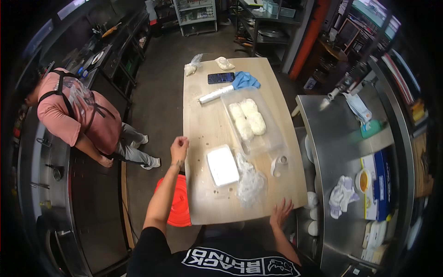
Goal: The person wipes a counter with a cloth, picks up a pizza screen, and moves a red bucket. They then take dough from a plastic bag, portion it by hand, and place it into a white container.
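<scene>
My left hand (179,149) is at the left edge of the wooden table (204,128), its fingers curled; whether anything is between them is unclear. My right hand (281,212) rests at the table's near right edge with fingers spread, holding nothing. Between them lie a white-filled rectangular plastic container (223,166) and a crumpled clear plastic bag (252,183). Farther off, a translucent bin (273,136) holds several pale dough-like blocks (247,119). A plastic-wrap roll (217,94), a blue cloth (246,81) and a phone (220,78) lie beyond. A roll of tape (279,165) sits right of the bag.
Two small bags, one knotted (192,66) and one pale (224,63), lie at the far edge. A red lidded bucket (179,204) stands below my left forearm. A person (83,114) stands at the left counter. A steel counter (322,138) runs along the right.
</scene>
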A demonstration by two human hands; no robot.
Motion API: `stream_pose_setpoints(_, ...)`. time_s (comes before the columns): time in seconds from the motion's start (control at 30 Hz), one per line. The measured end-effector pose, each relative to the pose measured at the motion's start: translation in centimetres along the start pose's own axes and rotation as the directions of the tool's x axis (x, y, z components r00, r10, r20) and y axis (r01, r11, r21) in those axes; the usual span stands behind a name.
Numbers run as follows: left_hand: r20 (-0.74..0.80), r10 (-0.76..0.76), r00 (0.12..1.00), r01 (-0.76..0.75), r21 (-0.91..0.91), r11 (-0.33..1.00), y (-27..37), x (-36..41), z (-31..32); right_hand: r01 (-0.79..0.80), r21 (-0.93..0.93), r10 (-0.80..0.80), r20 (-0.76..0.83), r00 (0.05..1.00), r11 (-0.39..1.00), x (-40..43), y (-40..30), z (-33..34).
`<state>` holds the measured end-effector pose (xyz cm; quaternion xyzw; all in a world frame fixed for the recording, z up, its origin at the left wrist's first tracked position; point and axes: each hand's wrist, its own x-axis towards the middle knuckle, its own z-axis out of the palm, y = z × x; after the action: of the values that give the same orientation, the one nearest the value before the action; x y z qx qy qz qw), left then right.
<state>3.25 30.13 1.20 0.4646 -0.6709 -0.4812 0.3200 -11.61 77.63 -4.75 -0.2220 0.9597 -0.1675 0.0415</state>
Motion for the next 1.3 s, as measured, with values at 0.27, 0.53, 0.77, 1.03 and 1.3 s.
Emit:
stream_pose_setpoints(0.27,-0.082,0.237,0.968,-0.188,0.392,0.901,1.2,24.5,6.3,-0.067,-0.094,0.080,0.145,0.986,0.993,0.1,1.4,0.8)
stream_pose_setpoints(0.53,-0.102,0.408,0.907,-0.266,0.611,0.746,-0.7,41.2,11.6,-0.115,-0.131,0.150,0.294,0.944,0.985,0.7,1.8,0.7)
stream_pose_setpoints(0.77,-0.044,0.185,0.982,-0.101,0.704,0.703,-2.4,47.7,13.3,-0.205,-0.173,0.263,0.467,0.844,0.963,3.5,-2.1,-2.2)
stream_pose_setpoints(1.03,-0.050,0.385,0.921,-0.241,0.704,0.668,-3.2,45.5,13.4,-0.222,-0.227,0.307,0.474,0.825,0.948,2.1,0.1,-0.7)
stream_pose_setpoints(1.3,0.145,0.035,0.989,0.063,-0.619,0.783,1.6,29.5,9.4,-0.131,-0.137,0.177,0.416,0.892,0.982,2.0,0.0,-1.7)
